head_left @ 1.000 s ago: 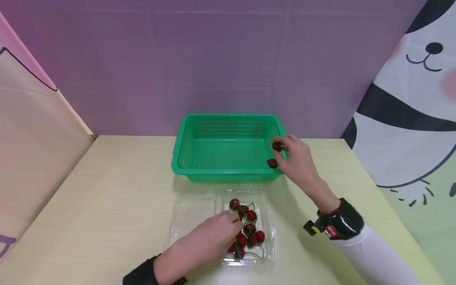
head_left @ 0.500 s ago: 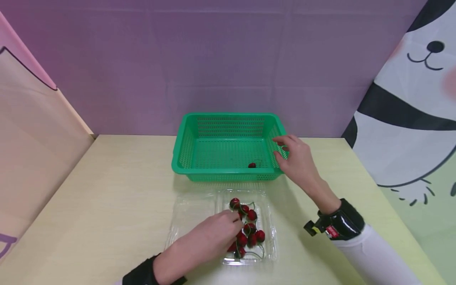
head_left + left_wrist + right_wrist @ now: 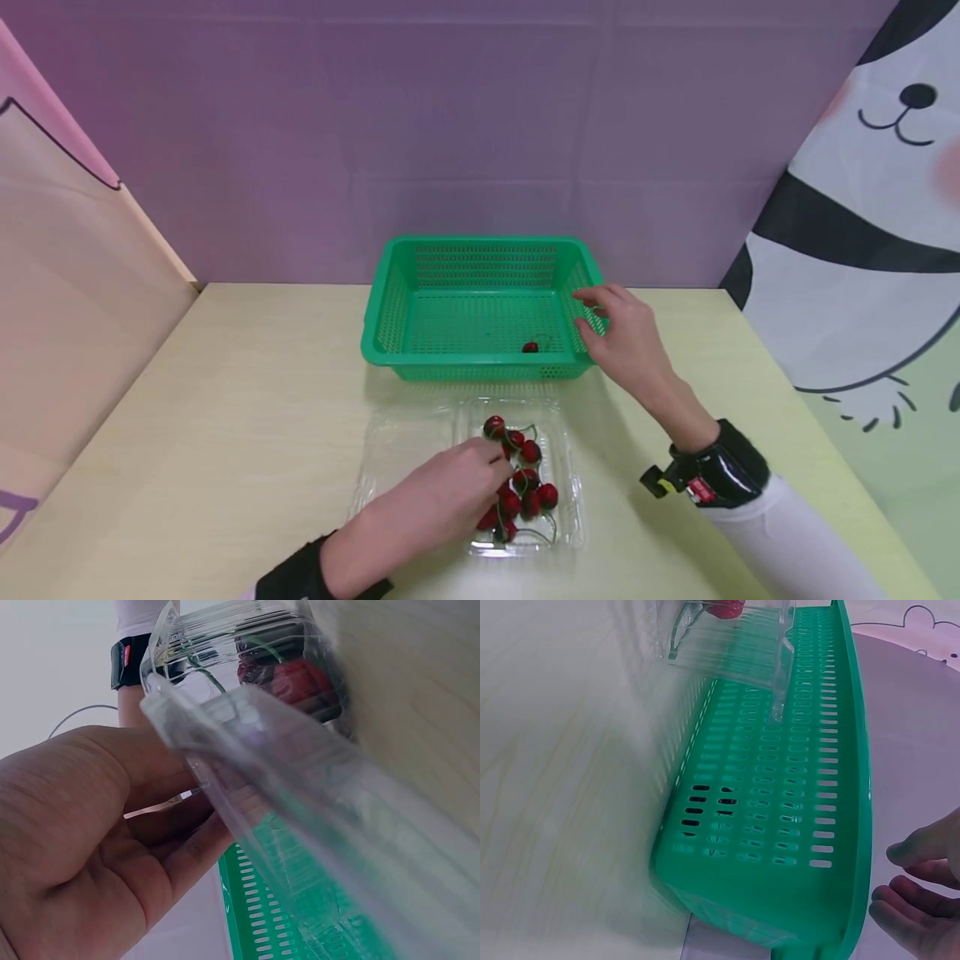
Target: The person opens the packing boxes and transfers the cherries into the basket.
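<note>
My right hand (image 3: 624, 337) hovers over the right rim of the green slotted basket (image 3: 384, 321), thumb and fingers apart with nothing between them. Inside the basket near its front wall lies a dark red cherry (image 3: 530, 347) with a stem. Several cherries (image 3: 547, 497) with green stems sit in a clear plastic clamshell box (image 3: 572, 525) in front of the basket. My left hand (image 3: 457, 487) reaches over the middle of that box, fingers bent down among the cherries. In the left wrist view the left fingers (image 3: 199, 847) are partly behind the clear plastic wall; whether they pinch a cherry is hidden.
The clamshell's lid (image 3: 405, 437) lies folded out to the left on the pale wooden table (image 3: 247, 400). A purple cloth backdrop (image 3: 450, 125) hangs right behind the basket. Printed cloths stand at both sides of the table.
My right hand has let go of two cherries, which dropped into the basket; one is now visible there. The right fingers stay over the rim. My left hand has hardly moved.
</note>
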A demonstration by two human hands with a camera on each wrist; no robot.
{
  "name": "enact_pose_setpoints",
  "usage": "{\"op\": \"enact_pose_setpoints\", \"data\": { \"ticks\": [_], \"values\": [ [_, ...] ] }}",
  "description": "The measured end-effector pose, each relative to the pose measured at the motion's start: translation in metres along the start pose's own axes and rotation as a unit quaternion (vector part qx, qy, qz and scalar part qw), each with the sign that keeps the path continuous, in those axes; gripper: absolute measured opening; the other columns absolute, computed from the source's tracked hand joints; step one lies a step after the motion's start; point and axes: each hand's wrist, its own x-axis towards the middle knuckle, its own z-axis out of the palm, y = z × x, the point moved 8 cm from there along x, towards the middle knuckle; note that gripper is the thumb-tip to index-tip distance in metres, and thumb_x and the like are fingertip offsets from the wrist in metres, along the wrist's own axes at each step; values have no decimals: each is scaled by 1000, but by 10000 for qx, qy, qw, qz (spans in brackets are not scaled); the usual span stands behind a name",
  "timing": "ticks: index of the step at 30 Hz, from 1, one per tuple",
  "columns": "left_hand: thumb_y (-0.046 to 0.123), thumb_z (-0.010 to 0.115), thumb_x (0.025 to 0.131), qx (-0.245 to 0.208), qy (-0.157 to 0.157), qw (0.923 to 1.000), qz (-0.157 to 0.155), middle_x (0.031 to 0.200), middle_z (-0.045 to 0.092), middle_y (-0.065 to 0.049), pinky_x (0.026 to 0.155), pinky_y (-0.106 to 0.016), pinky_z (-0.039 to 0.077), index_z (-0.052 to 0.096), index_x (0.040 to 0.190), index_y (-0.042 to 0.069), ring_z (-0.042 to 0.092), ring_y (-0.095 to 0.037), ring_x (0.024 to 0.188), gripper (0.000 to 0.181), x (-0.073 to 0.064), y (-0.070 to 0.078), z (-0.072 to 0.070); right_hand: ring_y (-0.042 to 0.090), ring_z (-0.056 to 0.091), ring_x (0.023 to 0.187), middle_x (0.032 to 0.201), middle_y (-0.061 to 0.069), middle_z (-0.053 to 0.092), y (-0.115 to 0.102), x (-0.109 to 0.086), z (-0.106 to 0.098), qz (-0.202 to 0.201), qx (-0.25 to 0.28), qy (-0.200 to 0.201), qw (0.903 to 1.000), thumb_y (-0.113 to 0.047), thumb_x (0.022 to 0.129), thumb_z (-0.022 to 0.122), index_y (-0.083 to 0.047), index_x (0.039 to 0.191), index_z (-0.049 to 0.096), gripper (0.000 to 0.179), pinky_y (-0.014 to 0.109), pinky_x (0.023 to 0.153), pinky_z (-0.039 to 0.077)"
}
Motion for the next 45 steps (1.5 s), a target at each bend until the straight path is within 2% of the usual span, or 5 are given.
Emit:
{"op": "enact_pose_setpoints", "data": {
  "ticks": [13,28,33,37,45],
  "values": [
    [7,69,88,-29,70,10000,-52,92,63,2,77,-9,46,72,95,8,61,-8,86,7,2,0,-3,33,66,91,106,13,63,-10,0,-3,-400,-20,-53,9992,8,80,73,5,109,67,29,34,79,52],
    [11,73,88,-415,442,9981,-129,96,63,0,77,-10,46,71,104,7,61,-10,89,17,-2,-7,-22,24,65,90,109,8,64,-26,-3,-9,-732,-24,-14,9973,4,80,75,2,108,69,28,30,78,50],
    [10,74,87,-444,610,9971,-115,98,63,-1,80,-12,46,71,107,5,63,-12,90,21,-2,-9,-29,26,62,102,111,7,63,-32,-7,-10,-901,45,-43,9959,2,81,76,1,107,70,27,33,87,47],
    [10,74,87,-429,708,9965,-91,97,63,0,79,-12,47,70,107,6,63,-12,90,20,-1,-10,-33,26,61,105,110,7,64,-37,-10,-11,-1093,140,-52,9939,3,80,76,0,105,70,26,28,92,45],
    [10,73,88,-438,837,9953,-208,105,63,-2,84,-17,48,70,110,6,63,-15,97,22,1,-12,-41,16,66,84,99,0,67,-52,-21,-17,-1313,276,-240,9907,2,81,75,-4,100,71,20,25,71,52]
  ]
}}
